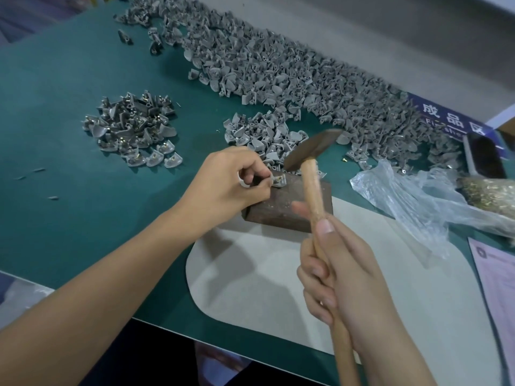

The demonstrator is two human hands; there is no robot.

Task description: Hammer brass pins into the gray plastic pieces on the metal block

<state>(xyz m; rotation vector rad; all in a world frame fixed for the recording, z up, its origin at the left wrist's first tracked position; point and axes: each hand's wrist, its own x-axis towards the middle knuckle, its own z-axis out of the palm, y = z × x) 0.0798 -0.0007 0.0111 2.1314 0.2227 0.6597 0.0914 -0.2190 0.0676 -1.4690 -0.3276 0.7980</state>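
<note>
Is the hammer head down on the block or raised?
Raised: the hammer head hangs above the metal block, gripped by the right hand.

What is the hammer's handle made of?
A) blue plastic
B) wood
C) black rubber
B: the hammer has a light brown wooden handle, which the right hand grips above the metal block.

Even, soft overhead light; faint shadows on the pale grey rounded mat [264, 274]; motion-blurred brown metal hammer head [312, 150]; wide-angle bending at edges.
</note>
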